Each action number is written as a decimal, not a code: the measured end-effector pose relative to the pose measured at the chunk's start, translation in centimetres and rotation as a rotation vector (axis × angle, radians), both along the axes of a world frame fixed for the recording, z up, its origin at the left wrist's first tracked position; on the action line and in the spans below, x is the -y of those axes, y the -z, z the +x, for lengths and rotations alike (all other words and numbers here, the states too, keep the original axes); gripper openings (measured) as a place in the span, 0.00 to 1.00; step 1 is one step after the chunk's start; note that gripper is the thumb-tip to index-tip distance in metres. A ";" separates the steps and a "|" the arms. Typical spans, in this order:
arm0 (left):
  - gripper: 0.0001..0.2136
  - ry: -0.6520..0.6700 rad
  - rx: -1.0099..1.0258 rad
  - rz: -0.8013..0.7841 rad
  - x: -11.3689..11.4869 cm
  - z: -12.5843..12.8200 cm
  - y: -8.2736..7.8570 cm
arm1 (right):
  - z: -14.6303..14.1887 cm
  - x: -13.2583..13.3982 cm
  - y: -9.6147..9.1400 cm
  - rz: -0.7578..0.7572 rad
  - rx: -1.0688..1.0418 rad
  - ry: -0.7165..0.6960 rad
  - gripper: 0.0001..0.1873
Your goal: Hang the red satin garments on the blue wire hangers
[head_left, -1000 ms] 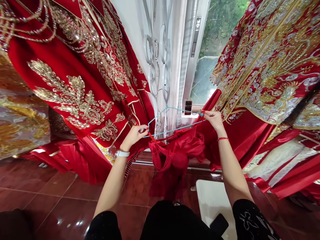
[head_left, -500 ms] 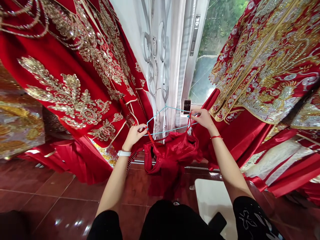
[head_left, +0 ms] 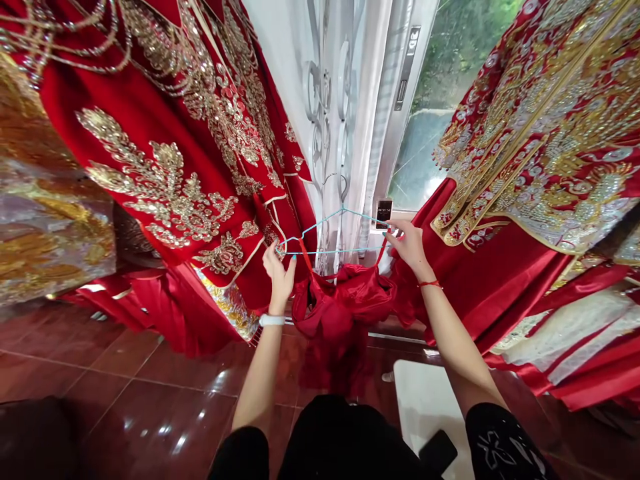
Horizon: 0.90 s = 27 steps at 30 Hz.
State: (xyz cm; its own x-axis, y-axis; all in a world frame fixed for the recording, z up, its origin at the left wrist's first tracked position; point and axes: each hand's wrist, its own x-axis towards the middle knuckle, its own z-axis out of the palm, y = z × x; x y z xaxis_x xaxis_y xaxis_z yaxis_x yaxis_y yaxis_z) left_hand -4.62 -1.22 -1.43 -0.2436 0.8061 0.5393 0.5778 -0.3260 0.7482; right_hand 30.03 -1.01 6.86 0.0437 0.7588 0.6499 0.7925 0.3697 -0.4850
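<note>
A thin light-blue wire hanger [head_left: 334,230] hangs by its hook from the white window grille [head_left: 327,113]. A plain red satin garment [head_left: 345,303] droops from it by thin red straps. My left hand [head_left: 279,272] pinches the hanger's left end, where one strap sits. My right hand [head_left: 407,243] is closed on the hanger's right end with the other strap. A white band is on my left wrist and a red string on my right wrist.
Heavy red robes with gold embroidery hang at the left [head_left: 165,153] and right [head_left: 540,133]. A window [head_left: 440,100] is behind. The floor is glossy dark red tile [head_left: 150,413]. A white stool [head_left: 425,407] with a black phone [head_left: 438,453] on it stands at lower right.
The right strap now lies over the hanger's right end. My left arm has swung to the right and now points upward. The red garment hangs a little higher and more gathered.
</note>
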 end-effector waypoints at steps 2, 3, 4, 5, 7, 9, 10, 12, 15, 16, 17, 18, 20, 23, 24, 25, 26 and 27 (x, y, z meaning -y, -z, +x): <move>0.30 -0.109 0.129 -0.164 2.5 -0.2 3.0 | -0.3 0.2 0.3 0.016 0.003 0.042 0.15; 0.31 -0.132 0.172 -0.286 3.6 -0.3 4.5 | -0.5 0.2 0.4 0.025 0.000 0.072 0.14; 0.32 -0.120 0.192 -0.390 4.7 -0.4 6.0 | -0.9 0.3 0.5 0.033 -0.002 0.103 0.13; 0.32 -0.094 0.212 -0.454 5.6 -0.5 7.4 | -1.3 0.3 0.6 0.040 -0.003 0.134 0.12; 0.31 0.001 0.262 -0.517 6.9 -0.4 9.4 | -2.4 0.1 0.8 0.059 -0.001 0.180 0.11; 0.29 0.120 0.332 -0.546 7.3 -0.4 10.4 | -3.6 -0.3 0.6 0.080 0.002 0.162 0.14; 0.29 0.176 0.368 -0.563 7.4 -0.5 10.7 | -4.2 -0.6 0.4 0.083 0.007 0.126 0.17; 0.30 0.254 0.429 -0.603 7.3 -0.8 10.7 | -5.4 -1.3 -0.4 0.077 0.035 0.028 0.21; 0.33 0.337 0.501 -0.667 7.5 -1.9 10.2 | -6.8 -2.1 -1.8 0.056 0.104 -0.081 0.19; 0.34 0.366 0.525 -0.681 7.6 -2.3 10.0 | -7.3 -2.3 -2.1 0.054 0.114 -0.093 0.18; 0.35 0.390 0.550 -0.685 7.8 -2.8 9.9 | -7.6 -2.4 -2.3 0.053 0.114 -0.092 0.17; 0.35 0.405 0.571 -0.682 8.0 -3.3 9.7 | -8.0 -2.5 -2.4 0.052 0.106 -0.080 0.18; 0.32 0.374 0.570 -0.676 8.2 -4.1 9.4 | -8.4 -2.6 -2.3 0.052 0.079 -0.045 0.19; 0.21 0.209 0.401 -0.699 8.4 -4.8 8.9 | -8.6 -2.7 -1.6 0.050 0.048 -0.030 0.23; 0.16 0.148 0.313 -0.694 8.4 -4.9 8.7 | -8.6 -2.7 -1.4 0.047 0.044 -0.037 0.24; 0.11 0.096 0.226 -0.677 8.3 -5.0 8.4 | -8.6 -2.7 -1.3 0.041 0.043 -0.045 0.25; 0.06 0.060 0.152 -0.649 8.3 -5.2 8.1 | -8.5 -2.6 -1.2 0.033 0.045 -0.054 0.25; 0.04 0.039 0.101 -0.619 8.2 -5.3 7.8 | -8.5 -2.6 -1.2 0.024 0.047 -0.062 0.25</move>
